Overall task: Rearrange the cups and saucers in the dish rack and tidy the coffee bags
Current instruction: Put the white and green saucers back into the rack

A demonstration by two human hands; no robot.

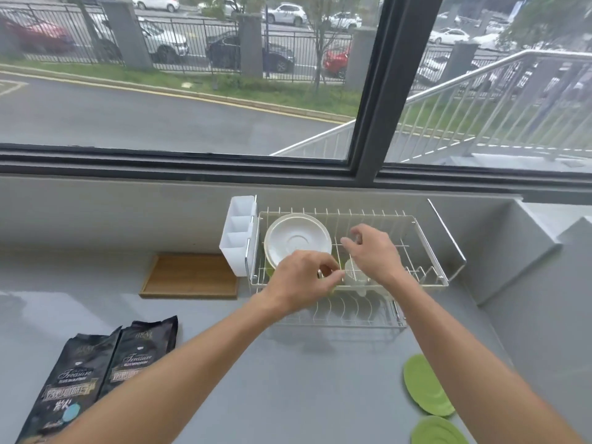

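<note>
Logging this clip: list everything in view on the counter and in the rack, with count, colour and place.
dish rack: one, pale wire, two tiers, on the counter under the window.
white saucers: a leaning stack, count unclear, upper tier at left.
clear cup: one, see-through, upper tier near the front, between the hands.
cutlery holder: one, white, three compartments, hung on the rack's left end.
wooden tray: one, light brown, left of the rack.
coffee bags: two, black, side by side at front left.
green saucers: two, on the counter at front right.
counter: one, grey.
left hand: fingers pinched at the rack's front, beside the cup.
right hand: fingers curled over the upper tier; grip unclear.
</note>
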